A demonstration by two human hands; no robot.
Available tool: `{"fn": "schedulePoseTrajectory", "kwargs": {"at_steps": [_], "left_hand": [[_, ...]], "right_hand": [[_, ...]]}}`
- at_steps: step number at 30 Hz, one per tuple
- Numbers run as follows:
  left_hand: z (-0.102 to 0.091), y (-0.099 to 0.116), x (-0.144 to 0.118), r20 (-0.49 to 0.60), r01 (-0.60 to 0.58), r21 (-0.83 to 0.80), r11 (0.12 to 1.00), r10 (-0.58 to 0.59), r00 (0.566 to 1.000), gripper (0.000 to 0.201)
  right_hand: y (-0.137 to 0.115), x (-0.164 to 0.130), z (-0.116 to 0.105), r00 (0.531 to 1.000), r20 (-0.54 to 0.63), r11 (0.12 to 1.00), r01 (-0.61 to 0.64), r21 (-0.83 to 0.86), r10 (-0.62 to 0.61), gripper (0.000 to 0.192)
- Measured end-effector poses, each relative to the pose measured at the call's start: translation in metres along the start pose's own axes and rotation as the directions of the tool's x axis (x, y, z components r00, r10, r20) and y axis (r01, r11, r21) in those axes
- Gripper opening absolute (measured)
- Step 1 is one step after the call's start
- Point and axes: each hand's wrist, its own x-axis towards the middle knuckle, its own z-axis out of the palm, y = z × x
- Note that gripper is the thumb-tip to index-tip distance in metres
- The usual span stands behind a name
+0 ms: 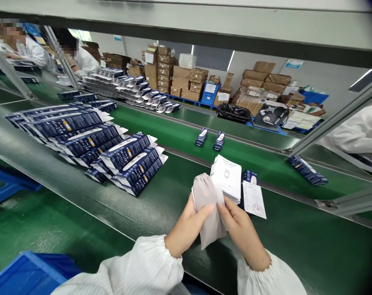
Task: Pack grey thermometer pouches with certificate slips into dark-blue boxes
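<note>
Where the pouch (pixel 211 224) overlaps, the left hand (pixel 190 224) disappears.

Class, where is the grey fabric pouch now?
In the head view, the pouch is below and right of centre, held in the left hand and right hand, near the white paper booklets.

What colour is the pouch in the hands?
The pouch is plain light grey, seen best in the head view.

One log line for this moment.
left hand: grips grey pouch | right hand: pinches its edge | nearby: white booklets, printed slip | left: blue cartons
</note>
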Motion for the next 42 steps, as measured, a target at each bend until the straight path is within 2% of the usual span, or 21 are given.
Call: {"fn": "schedulePoseTrajectory", "kwargs": {"at_steps": [4, 7, 10, 12, 15, 17, 19, 21, 23, 24, 25, 26, 27, 28, 29, 31, 33, 35, 37, 39, 42], "left_hand": [[-0.007, 0.002, 0.0, -0.084, -0.076, 0.066, 0.995, 0.082, 0.993, 0.054], [-0.011, 0.007, -0.002, -0.108, -0.094, 0.129, 0.987, 0.109, 0.988, 0.053], [-0.018, 0.014, -0.001, -0.097, -0.099, 0.15, 0.984, 0.114, 0.989, 0.054], [-0.025, 0.016, 0.0, -0.056, -0.118, 0.119, 0.986, 0.126, 0.99, 0.05], [-0.033, 0.017, 0.003, 0.051, -0.109, 0.08, 0.991, 0.105, 0.993, 0.044], [-0.036, 0.021, 0.004, 0.108, -0.11, 0.166, 0.98, 0.093, 0.99, 0.046], [-0.04, 0.037, 0.008, 0.187, -0.177, 0.36, 0.916, 0.115, 0.976, 0.051], [-0.05, 0.068, 0.019, 0.299, -0.316, 0.616, 0.722, 0.156, 0.941, 0.048], [-0.075, 0.112, 0.036, 0.35, -0.425, 0.86, 0.283, 0.278, 0.894, 0.039], [-0.091, 0.137, 0.046, 0.325, -0.378, 0.924, 0.056, 0.402, 0.856, 0.04], [-0.11, 0.162, 0.056, 0.276, -0.253, 0.961, -0.115, 0.481, 0.832, 0.043], [-0.128, 0.185, 0.065, 0.191, -0.091, 0.972, -0.216, 0.505, 0.842, 0.047], [-0.144, 0.204, 0.072, 0.066, 0.065, 0.965, -0.252, 0.478, 0.876, 0.052], [-0.156, 0.218, 0.076, -0.066, 0.178, 0.95, -0.256, 0.392, 0.918, 0.055], [-0.162, 0.226, 0.077, -0.103, 0.204, 0.946, -0.251, 0.365, 0.925, 0.056], [-0.157, 0.224, 0.071, -0.076, 0.185, 0.95, -0.251, 0.389, 0.918, 0.06], [-0.132, 0.196, 0.055, 0.003, 0.104, 0.972, -0.209, 0.457, 0.89, 0.062], [-0.098, 0.148, 0.036, 0.08, -0.183, 0.97, 0.162, 0.499, 0.863, 0.061], [-0.064, 0.092, 0.021, 0.074, -0.298, 0.825, 0.481, 0.432, 0.899, 0.063], [-0.036, 0.045, 0.012, 0.135, -0.283, 0.712, 0.642, 0.271, 0.953, 0.06], [-0.009, 0.012, 0.012, 0.284, -0.223, 0.501, 0.836, 0.084, 0.955, 0.038]], "right_hand": [[-0.013, -0.009, 0.025, 0.995, -0.066, 0.985, 0.065, -0.158, -0.076, 0.043], [-0.026, -0.016, 0.043, 0.991, -0.018, 0.975, 0.126, -0.184, -0.131, 0.053], [-0.032, -0.012, 0.048, 0.995, -0.025, 0.978, 0.094, -0.188, -0.1, 0.065], [-0.034, -0.006, 0.045, 0.999, -0.001, 0.992, 0.048, -0.119, -0.048, 0.06], [-0.036, 0.004, 0.038, 0.992, 0.125, 1.0, 0.022, 0.01, -0.023, 0.051], [-0.039, 0.01, 0.034, 0.986, 0.168, 1.0, -0.003, 0.027, -0.002, 0.042], [-0.042, 0.017, 0.031, 0.983, 0.179, 0.998, -0.042, 0.048, 0.033, 0.033], [-0.045, 0.022, 0.028, 0.981, 0.189, 0.99, -0.071, 0.125, 0.046, 0.032], [-0.048, 0.024, 0.023, 0.981, 0.187, 0.97, -0.101, 0.221, 0.059, 0.038], [-0.048, 0.024, 0.02, 0.981, 0.18, 0.958, -0.122, 0.26, 0.076, 0.04], [-0.048, 0.023, 0.018, 0.981, 0.171, 0.947, -0.144, 0.288, 0.097, 0.041], [-0.047, 0.022, 0.015, 0.98, 0.158, 0.938, -0.163, 0.307, 0.118, 0.041], [-0.046, 0.02, 0.013, 0.981, 0.142, 0.932, -0.175, 0.317, 0.136, 0.042], [-0.044, 0.018, 0.01, 0.981, 0.125, 0.93, -0.182, 0.318, 0.149, 0.043], [-0.042, 0.017, 0.008, 0.981, 0.11, 0.931, -0.186, 0.315, 0.158, 0.044], [-0.04, 0.013, 0.002, 0.982, 0.074, 0.932, -0.191, 0.309, 0.176, 0.045], [-0.041, 0.01, -0.007, 0.979, 0.032, 0.924, -0.2, 0.326, 0.201, 0.047], [-0.044, 0.008, -0.019, 0.976, -0.018, 0.91, -0.197, 0.365, 0.218, 0.048], [-0.046, 0.004, -0.032, 0.973, -0.081, 0.905, -0.169, 0.391, 0.217, 0.048], [-0.045, -0.001, -0.044, 0.966, -0.152, 0.923, -0.143, 0.358, 0.208, 0.047], [-0.035, -0.012, -0.059, 0.956, -0.221, 0.964, -0.144, 0.224, 0.194, 0.048]]}}
